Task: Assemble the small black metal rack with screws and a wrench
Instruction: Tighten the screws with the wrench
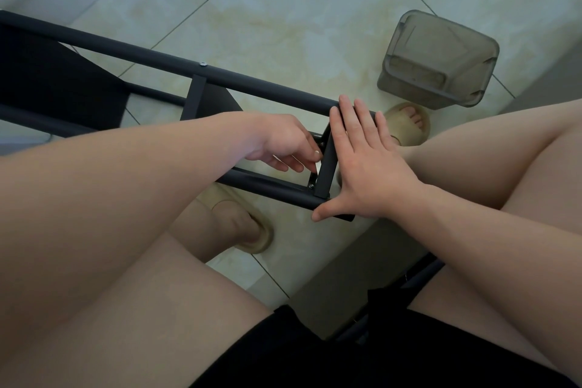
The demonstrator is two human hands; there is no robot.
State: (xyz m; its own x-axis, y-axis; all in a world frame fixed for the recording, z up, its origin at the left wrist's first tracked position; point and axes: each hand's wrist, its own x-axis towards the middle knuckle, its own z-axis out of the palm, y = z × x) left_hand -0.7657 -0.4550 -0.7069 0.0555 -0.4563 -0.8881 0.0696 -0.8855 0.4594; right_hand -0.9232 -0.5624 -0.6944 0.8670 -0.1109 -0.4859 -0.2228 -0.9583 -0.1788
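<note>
One head-worn wide-angle view only — it looks steeply down from above the seated person's lap, close over the thighs [157, 299], with tiled floor [283, 9] filling twelve o'clock and black shorts [315, 356] at six o'clock

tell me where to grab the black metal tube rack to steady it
Grip its flat end crossbar from the right, where the right hand lies open across it: it bridges both round tubes, and the left hand is at the screws on its other side.

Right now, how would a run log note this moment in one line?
left hand: at crossbar screws, grip unclear | right hand: flat, bracing rack end
</note>
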